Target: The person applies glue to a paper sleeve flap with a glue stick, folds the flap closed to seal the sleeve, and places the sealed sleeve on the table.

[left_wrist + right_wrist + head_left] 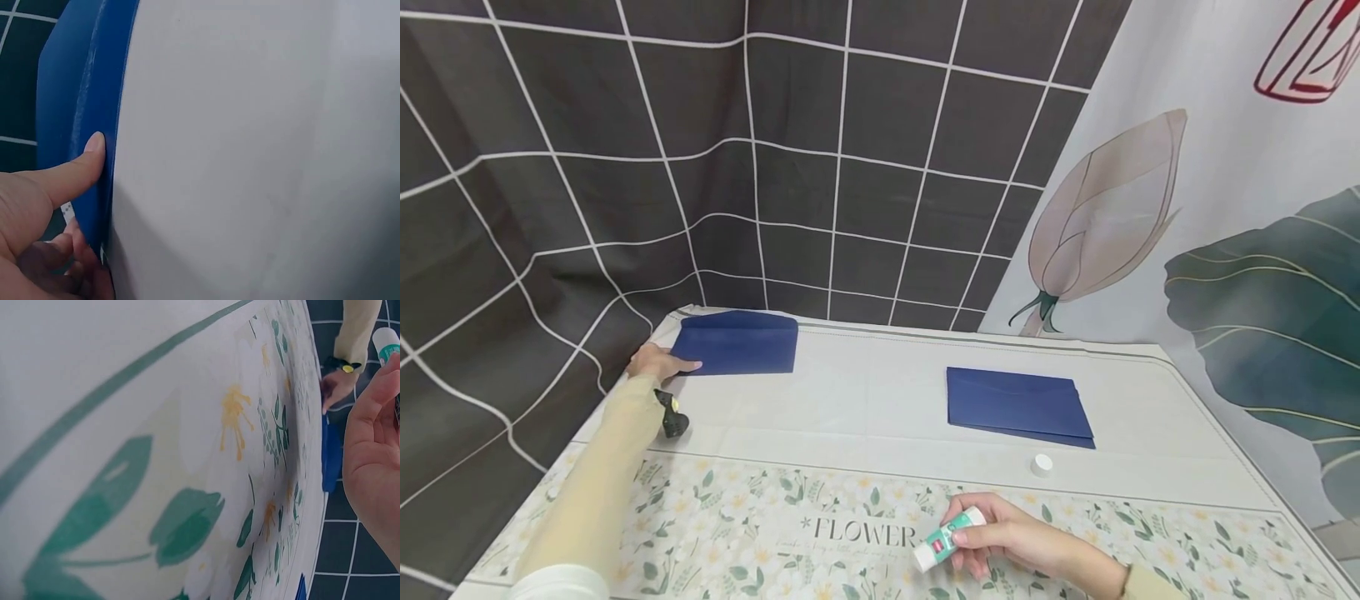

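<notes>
At the far left of the table, my left hand [657,362] grips the corner of a blue envelope [741,346]. In the left wrist view its thumb [94,150] lies on the envelope and the other fingers curl at the edge. A whitish streak runs along the envelope [84,94] near its raised flap. My right hand [1000,537] holds a green and white glue stick [947,540] over the flowered part of the tablecloth, uncapped end not clearly visible. In the right wrist view the glue stick [386,340] shows partly behind the fingers.
A small stack of blue envelopes [1018,404] lies right of the middle. A white cap [1041,465] stands in front of it. The tablecloth [865,408] reaches a dark checked curtain [797,192] at the back and left, and a flower-print curtain [1097,208] at the right.
</notes>
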The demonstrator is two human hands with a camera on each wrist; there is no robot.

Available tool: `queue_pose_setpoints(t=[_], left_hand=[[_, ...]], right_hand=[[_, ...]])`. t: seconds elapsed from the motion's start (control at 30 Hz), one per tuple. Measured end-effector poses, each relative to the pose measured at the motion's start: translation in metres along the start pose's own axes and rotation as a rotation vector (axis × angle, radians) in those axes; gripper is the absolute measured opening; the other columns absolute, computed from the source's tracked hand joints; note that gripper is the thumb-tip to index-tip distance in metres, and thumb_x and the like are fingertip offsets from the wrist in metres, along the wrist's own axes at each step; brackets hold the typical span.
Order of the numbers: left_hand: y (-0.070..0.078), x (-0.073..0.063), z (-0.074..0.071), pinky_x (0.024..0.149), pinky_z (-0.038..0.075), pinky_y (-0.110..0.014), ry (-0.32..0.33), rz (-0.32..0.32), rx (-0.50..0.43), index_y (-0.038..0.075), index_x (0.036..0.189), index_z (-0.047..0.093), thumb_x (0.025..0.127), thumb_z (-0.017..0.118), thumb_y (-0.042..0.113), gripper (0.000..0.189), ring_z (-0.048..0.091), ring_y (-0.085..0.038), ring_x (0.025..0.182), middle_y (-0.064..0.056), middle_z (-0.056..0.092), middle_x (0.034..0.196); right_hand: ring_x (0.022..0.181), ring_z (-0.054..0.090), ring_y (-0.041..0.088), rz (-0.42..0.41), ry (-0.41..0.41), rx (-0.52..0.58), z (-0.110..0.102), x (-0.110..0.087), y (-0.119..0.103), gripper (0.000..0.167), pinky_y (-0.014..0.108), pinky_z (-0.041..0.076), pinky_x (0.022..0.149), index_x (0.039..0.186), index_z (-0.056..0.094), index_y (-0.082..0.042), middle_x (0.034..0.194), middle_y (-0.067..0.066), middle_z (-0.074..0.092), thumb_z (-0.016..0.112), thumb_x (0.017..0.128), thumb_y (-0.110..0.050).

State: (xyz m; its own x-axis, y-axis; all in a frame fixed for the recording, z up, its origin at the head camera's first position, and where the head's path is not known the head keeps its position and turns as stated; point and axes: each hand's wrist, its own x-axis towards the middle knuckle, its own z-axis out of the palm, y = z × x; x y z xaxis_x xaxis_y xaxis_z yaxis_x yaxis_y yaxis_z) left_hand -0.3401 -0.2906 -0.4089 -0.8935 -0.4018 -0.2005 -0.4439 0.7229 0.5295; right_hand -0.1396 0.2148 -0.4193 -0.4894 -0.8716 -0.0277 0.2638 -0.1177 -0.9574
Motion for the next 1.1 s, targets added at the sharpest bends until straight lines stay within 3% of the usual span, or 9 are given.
queue_pose_setpoints(t=[0.33, 0.43, 0.53, 0.6, 0.67, 0.73, 0.8, 0.87, 1.1], left_hand=[[-0.006, -0.006, -0.002, 0.108, 0.036, -0.048, 0.095, 0.065, -0.184, -0.004, 0.127, 0.055, 0.086, 0.069, 0.022, 0.051, 0.044, -0.046, 0.126, -0.029, 0.047, 0.136], [-0.002, -0.007, -0.005, 0.096, 0.049, -0.033, 0.021, 0.1, -0.304, -0.003, 0.132, 0.051, 0.09, 0.065, 0.02, 0.049, 0.064, -0.022, 0.099, -0.027, 0.046, 0.137], [0.005, -0.009, -0.007, 0.07, 0.053, -0.014, -0.092, 0.125, -0.455, -0.006, 0.138, 0.044, 0.092, 0.062, 0.016, 0.055, 0.054, 0.007, 0.07, -0.027, 0.041, 0.142], [0.01, -0.013, -0.009, 0.064, 0.05, -0.008, -0.173, 0.15, -0.527, -0.008, 0.142, 0.037, 0.094, 0.06, 0.016, 0.059, 0.047, 0.016, 0.065, -0.027, 0.035, 0.145], [0.015, -0.019, -0.01, 0.064, 0.05, -0.007, -0.219, 0.169, -0.568, -0.008, 0.143, 0.034, 0.094, 0.06, 0.017, 0.062, 0.048, 0.016, 0.065, -0.026, 0.042, 0.143], [0.02, -0.025, -0.01, 0.065, 0.05, -0.008, -0.256, 0.184, -0.596, -0.009, 0.144, 0.033, 0.094, 0.061, 0.017, 0.063, 0.05, 0.014, 0.067, -0.018, 0.064, 0.124], [0.022, -0.031, -0.009, 0.066, 0.051, -0.009, -0.29, 0.206, -0.616, -0.01, 0.144, 0.032, 0.093, 0.061, 0.016, 0.064, 0.054, 0.011, 0.068, 0.002, 0.072, 0.096], [0.024, -0.037, -0.007, 0.066, 0.052, -0.01, -0.331, 0.227, -0.637, -0.01, 0.144, 0.031, 0.093, 0.063, 0.017, 0.066, 0.056, 0.009, 0.068, 0.022, 0.062, 0.078], [0.029, -0.063, 0.013, 0.068, 0.053, -0.012, -0.471, 0.267, -0.642, -0.011, 0.145, 0.029, 0.093, 0.062, 0.016, 0.067, 0.059, 0.007, 0.071, 0.025, 0.062, 0.077]], right_hand=[[0.072, 0.061, -0.004, 0.013, -0.001, 0.005, -0.001, -0.002, -0.001, 0.024, 0.012, 0.051, 0.066, 0.113, 0.056, -0.014, 0.097, -0.009, 0.071, 0.037, 0.101, -0.006], [0.073, 0.061, -0.005, 0.01, -0.006, 0.011, -0.001, -0.002, -0.001, 0.025, 0.012, 0.051, 0.067, 0.113, 0.057, -0.014, 0.097, -0.01, 0.071, 0.036, 0.101, -0.005], [0.073, 0.061, -0.005, 0.013, -0.003, 0.017, -0.002, -0.003, 0.0, 0.026, 0.012, 0.051, 0.066, 0.112, 0.057, -0.015, 0.097, -0.011, 0.071, 0.036, 0.102, -0.005], [0.073, 0.061, -0.005, 0.017, 0.002, 0.016, -0.002, -0.003, 0.0, 0.026, 0.012, 0.051, 0.066, 0.112, 0.057, -0.015, 0.097, -0.011, 0.071, 0.036, 0.102, -0.005], [0.072, 0.061, -0.004, 0.027, 0.013, 0.012, -0.002, -0.003, -0.001, 0.025, 0.012, 0.051, 0.067, 0.112, 0.057, -0.015, 0.097, -0.01, 0.071, 0.036, 0.101, -0.006], [0.072, 0.061, -0.004, 0.039, 0.024, 0.005, -0.002, -0.004, -0.002, 0.023, 0.013, 0.052, 0.067, 0.111, 0.057, -0.015, 0.096, -0.01, 0.071, 0.038, 0.101, -0.007], [0.071, 0.061, -0.004, 0.037, 0.032, -0.004, -0.002, -0.004, -0.003, 0.023, 0.013, 0.052, 0.068, 0.111, 0.057, -0.015, 0.096, -0.009, 0.071, 0.038, 0.101, -0.007], [0.071, 0.061, -0.004, 0.028, 0.036, -0.012, -0.001, -0.005, -0.005, 0.024, 0.014, 0.051, 0.068, 0.111, 0.057, -0.015, 0.096, -0.009, 0.071, 0.038, 0.1, -0.006], [0.071, 0.061, -0.004, 0.028, 0.084, -0.039, -0.001, -0.01, -0.008, 0.022, 0.013, 0.05, 0.066, 0.11, 0.057, -0.015, 0.093, -0.01, 0.071, 0.039, 0.101, -0.007]])
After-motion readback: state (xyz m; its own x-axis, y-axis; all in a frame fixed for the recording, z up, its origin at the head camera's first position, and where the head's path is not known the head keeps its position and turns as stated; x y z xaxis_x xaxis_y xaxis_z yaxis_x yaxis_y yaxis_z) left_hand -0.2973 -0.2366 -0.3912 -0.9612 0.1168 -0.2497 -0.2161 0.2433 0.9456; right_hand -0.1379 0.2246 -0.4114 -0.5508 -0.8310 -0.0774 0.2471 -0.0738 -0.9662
